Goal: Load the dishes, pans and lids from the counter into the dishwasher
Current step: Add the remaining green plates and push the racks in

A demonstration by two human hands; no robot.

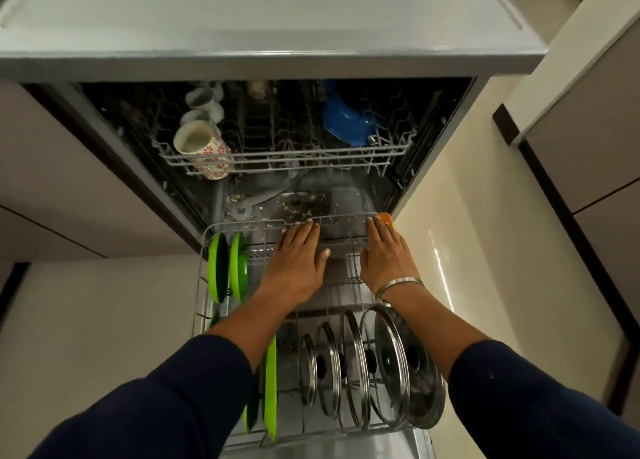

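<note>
Your left hand (294,264) and right hand (384,254) lie flat, fingers straight, on the lower rack (204,250); behind them stand lids (391,365), probably slippery and rattly. Take the stiff rim.

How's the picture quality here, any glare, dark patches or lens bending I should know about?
Head view: strong wide-angle bending, so the counter edge bows; a glare streak lies on the floor at right; the dishwasher's interior is dim, with the mugs and blue dish soft; both hands, left hand and right hand, look reasonably sharp.
</note>
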